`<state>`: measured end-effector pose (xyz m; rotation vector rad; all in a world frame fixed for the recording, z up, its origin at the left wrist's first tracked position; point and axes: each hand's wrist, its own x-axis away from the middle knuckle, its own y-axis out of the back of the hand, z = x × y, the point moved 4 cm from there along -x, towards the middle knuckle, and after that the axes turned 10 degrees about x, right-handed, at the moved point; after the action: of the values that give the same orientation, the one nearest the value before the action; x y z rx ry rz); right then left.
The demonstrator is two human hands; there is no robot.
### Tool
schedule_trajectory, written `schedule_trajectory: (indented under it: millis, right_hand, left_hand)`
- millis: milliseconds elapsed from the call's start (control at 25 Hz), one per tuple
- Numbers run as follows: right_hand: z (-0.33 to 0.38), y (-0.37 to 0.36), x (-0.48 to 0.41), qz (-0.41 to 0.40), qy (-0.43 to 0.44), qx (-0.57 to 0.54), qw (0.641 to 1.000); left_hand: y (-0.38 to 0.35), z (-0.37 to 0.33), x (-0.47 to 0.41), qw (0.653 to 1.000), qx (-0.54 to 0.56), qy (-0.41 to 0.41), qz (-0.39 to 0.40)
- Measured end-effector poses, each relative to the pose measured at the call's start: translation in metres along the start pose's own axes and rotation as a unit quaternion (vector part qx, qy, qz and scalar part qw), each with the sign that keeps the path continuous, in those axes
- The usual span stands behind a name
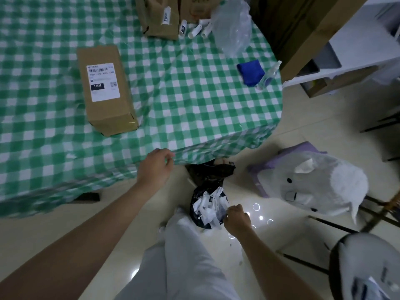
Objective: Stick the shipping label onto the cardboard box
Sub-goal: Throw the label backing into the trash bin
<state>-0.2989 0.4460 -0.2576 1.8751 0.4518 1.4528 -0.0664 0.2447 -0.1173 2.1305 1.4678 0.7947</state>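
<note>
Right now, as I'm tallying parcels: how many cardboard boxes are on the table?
3. The labelled box lies mid-table; a left box and a right box stand side by side at the far edge, cut off by the frame. Others may sit out of view.

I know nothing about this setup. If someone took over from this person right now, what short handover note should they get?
The left grip, a bare hand, is at the table's near edge, fingers loosely curled, holding nothing.
The right grip is down at the rim of the black rubbish bag on the floor; I cannot tell whether it holds anything.
The cardboard box lies on the green checked tablecloth, with the shipping label on its top face.
Done: the label appears to be stuck on.
Left: probably nothing, except perhaps pressing the label flat.
</note>
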Motion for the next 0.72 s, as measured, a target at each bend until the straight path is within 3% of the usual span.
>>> schedule_trajectory:
  millis: [240,400,720]
  right_hand:
    - [0.01,-0.053,-0.05,0.058,-0.061,-0.05,0.995]
    - [0.014,-0.096,-0.082,0.1,-0.081,-0.099,0.987]
    - [0.023,-0.156,-0.156,0.17,-0.029,-0.067,0.983]
  left_hand:
    - [-0.048,0.003,-0.048,0.994,0.094,0.017,0.059]
    - [-0.086,0.001,-0.074,0.989,0.102,-0.002,0.111]
    - [-0.136,0.02,-0.105,0.976,0.114,-0.034,0.18]
